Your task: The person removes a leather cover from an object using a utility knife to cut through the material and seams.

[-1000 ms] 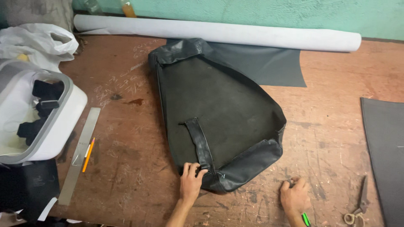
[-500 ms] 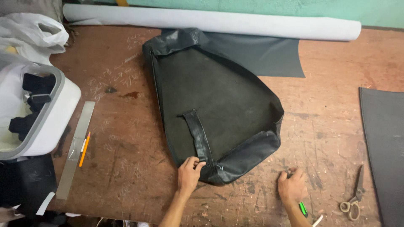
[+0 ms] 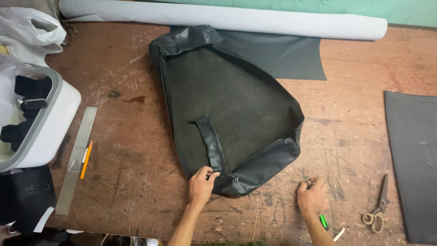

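now left hand (image 3: 201, 186) gripping black cover (image 3: 227, 105) edge

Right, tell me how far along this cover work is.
Done: black cover lies flat, inside up, on the table. In hand: left hand grips its near edge by the strap; right hand holds a green marker. Left: scissors and ruler lie untouched.

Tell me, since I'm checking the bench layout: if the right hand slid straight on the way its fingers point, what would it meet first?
Probably the black seat cover: the right hand points up and slightly left, toward the cover's rolled lower edge, with only bare wooden table between.
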